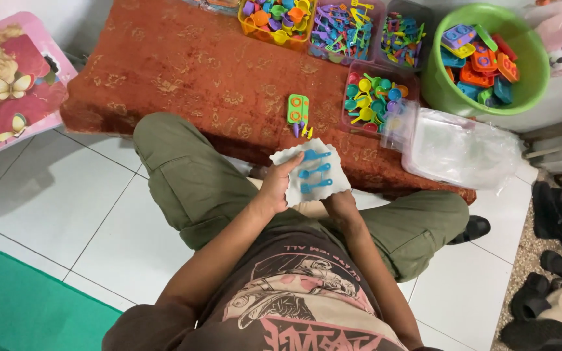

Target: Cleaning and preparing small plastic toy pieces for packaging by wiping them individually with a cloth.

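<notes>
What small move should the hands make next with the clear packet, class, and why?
Probably slide the green toy stove into the clear packet. The left hand and right hand hold it with three blue spoons inside, and the stove lies loose nearby.

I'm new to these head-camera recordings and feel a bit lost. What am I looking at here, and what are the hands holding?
The single picture comes from a camera worn on a seated person's head, looking down at their lap. Their left hand grips a clear plastic blister tray with three blue toy spoons in it; the right hand supports it from beneath, mostly hidden. Ahead is a low surface under a rust-red cloth, carrying clear tubs of colourful toy pieces, a green toy stove and a stack of clear trays. A green bucket stands beside it.
</notes>
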